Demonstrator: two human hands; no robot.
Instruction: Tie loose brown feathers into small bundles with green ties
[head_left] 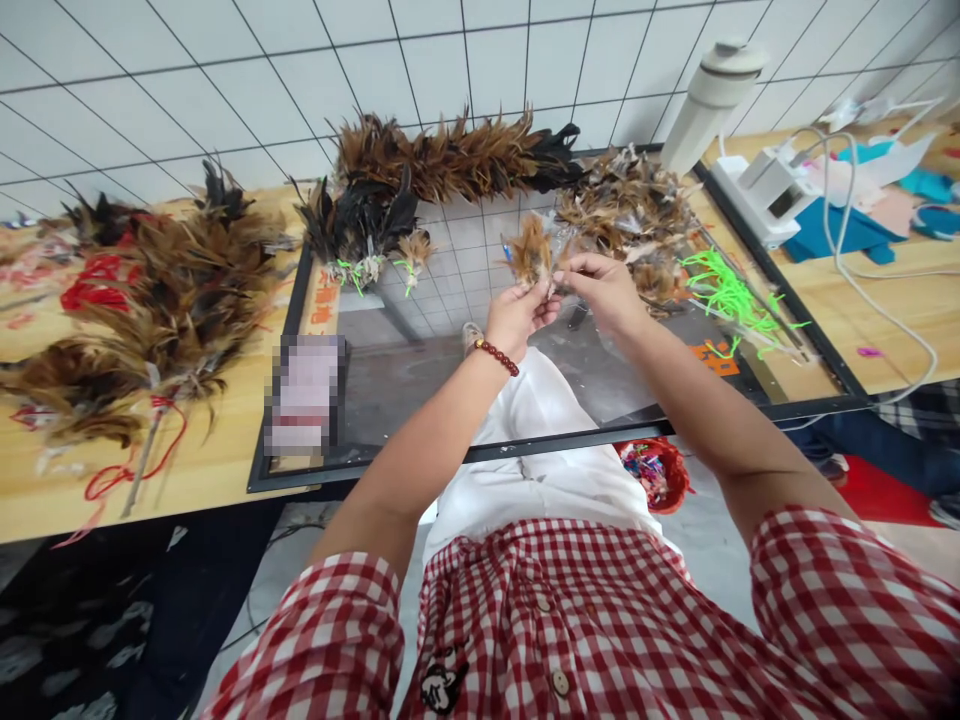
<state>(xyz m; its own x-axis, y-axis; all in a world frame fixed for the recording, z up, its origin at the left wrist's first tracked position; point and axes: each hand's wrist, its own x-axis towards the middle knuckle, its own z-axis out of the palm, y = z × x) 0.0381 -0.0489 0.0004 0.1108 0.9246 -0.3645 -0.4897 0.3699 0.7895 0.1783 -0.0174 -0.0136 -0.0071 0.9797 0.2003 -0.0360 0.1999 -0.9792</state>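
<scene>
Over the middle of the glass panel (420, 390), my left hand (521, 315) is closed on a small bunch of brown feathers (531, 250), its tips pointing up. My right hand (604, 290) meets it from the right, thumb and forefinger pinched at the base of the bunch; any separate piece between these fingertips is too small to make out. Right of the hands lie a heap of loose brown feathers (626, 205) and a pile of bright green ties (724, 295). To the left, black feather bunches (367, 230) and a small brown one (415, 252) have green ties at their bases.
A long brown feather strand (442, 155) lies along the tiled wall. More feather bundles (180, 280) cover the left table. A pale bottle (709, 105), a power strip (765, 195) and a white cable (840, 240) are at right. Below the edge sits a red basket (679, 490).
</scene>
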